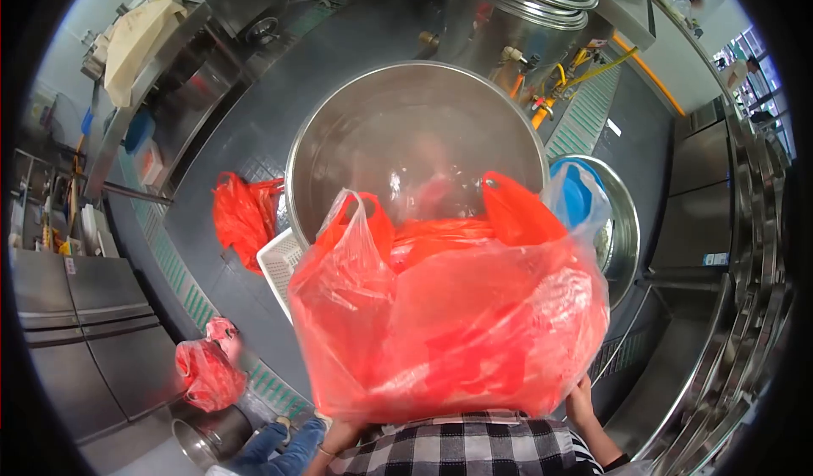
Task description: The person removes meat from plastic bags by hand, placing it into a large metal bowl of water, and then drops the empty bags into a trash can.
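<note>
**Ana:** Checked shirt at the bottom edge, and right above it a big red plastic bag (449, 323) filling the middle of the frame.

**Ben:** Who holds it?

**Ana:** 2 hands from below. Left hand (339, 438) sits under the bag's lower left corner, right hand (583, 408) under its lower right, fingers pressed up against the plastic. Whether they pinch it or just cup it, I cannot tell.

**Ben:** And beyond it?

**Ana:** 1 large steel basin (415, 137) at upper centre, holding water, directly behind the bag. White basket (279, 268) peeks out at the bag's left.

**Ben:** How far along?

**Ana:** Bag looks full and tilted toward the basin, nothing tipped in yet, I'd judge. 2 more red bags wait: one (244, 213) left of the basin, another (207, 374) at lower left.
</note>
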A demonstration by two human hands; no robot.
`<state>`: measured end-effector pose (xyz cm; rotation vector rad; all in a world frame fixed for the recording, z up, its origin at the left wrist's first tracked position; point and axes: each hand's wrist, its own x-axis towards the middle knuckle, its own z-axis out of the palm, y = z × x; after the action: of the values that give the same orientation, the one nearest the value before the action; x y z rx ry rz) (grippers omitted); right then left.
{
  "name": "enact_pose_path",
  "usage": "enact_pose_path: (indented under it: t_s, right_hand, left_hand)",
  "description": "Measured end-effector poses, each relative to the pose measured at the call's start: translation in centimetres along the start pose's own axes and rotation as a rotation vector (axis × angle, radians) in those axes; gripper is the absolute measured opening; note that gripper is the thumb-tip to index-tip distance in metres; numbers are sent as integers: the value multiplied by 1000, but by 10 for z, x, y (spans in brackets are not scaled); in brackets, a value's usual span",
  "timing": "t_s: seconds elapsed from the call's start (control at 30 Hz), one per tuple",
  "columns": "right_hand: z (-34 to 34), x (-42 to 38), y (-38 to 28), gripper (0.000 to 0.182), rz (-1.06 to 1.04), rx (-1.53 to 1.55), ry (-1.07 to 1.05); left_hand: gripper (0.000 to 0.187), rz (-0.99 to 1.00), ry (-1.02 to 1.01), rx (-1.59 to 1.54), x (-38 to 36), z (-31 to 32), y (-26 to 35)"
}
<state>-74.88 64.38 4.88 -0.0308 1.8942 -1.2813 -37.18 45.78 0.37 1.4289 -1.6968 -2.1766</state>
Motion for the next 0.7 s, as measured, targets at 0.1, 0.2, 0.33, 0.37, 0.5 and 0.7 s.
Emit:
enact_pose_path:
  t_s: [0.1, 0.2, 0.33, 0.37, 0.5, 0.7]
  right_hand:
    - [0, -4, -3, 47, -8, 62, -5]
    - [7, -10, -16, 42, 52, 86, -9]
    - [15, -13, -20, 40, 74, 87, 37]
    - [16, -13, -21, 39, 65, 83, 51]
    - [11, -14, -17, 39, 41, 14, 40]
    - [16, -12, -40, 36, 31, -111, 56]
  left_hand:
    - [21, -318, 82, -190, 4, 1, 36]
    - [21, -359, 45, -202, 0, -7, 38]
    - [20, -398, 13, -194, 1, -13, 40]
    - [20, -404, 9, -195, 2, -14, 41]
    - [20, -400, -13, -192, 3, -16, 44]
    - [19, -295, -37, -210, 2, -20, 54]
